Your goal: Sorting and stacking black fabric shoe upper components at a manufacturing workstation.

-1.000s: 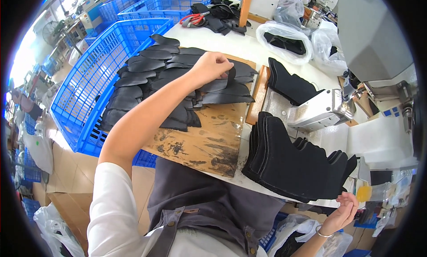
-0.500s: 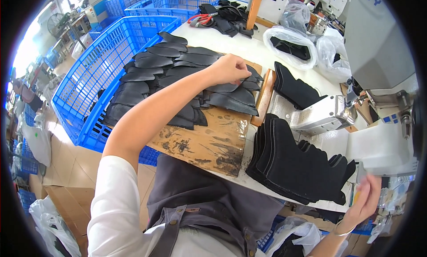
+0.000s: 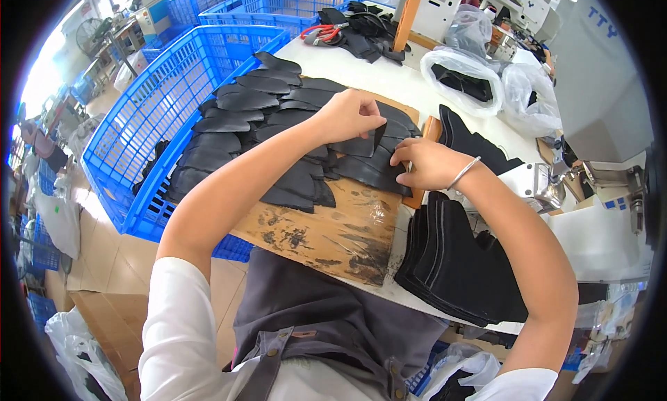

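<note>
Right hand (image 3: 425,163) now up at black leather piece (image 3: 358,145), left hand (image 3: 351,114) grip pinching it, stained wooden board (image 3: 333,234)

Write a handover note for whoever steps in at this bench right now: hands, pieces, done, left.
Left hand: pinching one flat black leather cut piece at its top edge, lifted off the spread.
Right hand: resting on the overlapping black leather pieces beside it, at the edge of the worn wooden board.
Those pieces lie fanned in rows across the board, next to the blue plastic crate.
Done: a neat stack of black pieces sits right of the board.
Left: most of the fanned rows, apparently untouched.
</note>
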A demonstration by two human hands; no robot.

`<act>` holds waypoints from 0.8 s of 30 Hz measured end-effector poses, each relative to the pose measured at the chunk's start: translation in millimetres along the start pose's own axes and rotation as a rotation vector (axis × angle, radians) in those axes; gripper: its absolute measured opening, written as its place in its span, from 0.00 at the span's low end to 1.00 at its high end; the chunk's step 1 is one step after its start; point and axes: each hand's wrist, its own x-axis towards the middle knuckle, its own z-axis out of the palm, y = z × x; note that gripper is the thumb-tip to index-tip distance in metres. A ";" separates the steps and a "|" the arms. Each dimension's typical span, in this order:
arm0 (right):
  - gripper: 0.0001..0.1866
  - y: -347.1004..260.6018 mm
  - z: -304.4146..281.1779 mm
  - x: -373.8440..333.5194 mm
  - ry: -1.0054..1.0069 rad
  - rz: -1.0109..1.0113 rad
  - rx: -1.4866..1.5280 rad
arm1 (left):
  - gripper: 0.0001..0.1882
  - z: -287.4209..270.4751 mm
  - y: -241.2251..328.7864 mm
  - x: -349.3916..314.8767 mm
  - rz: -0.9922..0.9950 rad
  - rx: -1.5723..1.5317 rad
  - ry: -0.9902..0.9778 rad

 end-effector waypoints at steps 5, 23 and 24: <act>0.16 -7.6 -5.0 7.8 -0.042 0.069 0.080 | 0.12 -19.3 4.7 -13.1 0.055 -0.145 0.311; 0.21 -50.2 -50.3 -41.1 0.213 -0.162 1.087 | 0.11 -30.3 112.3 -66.1 0.326 -0.473 0.126; 0.21 -56.6 -53.2 -50.7 0.224 -0.148 1.092 | 0.11 -28.2 119.4 -69.9 0.349 -0.473 0.127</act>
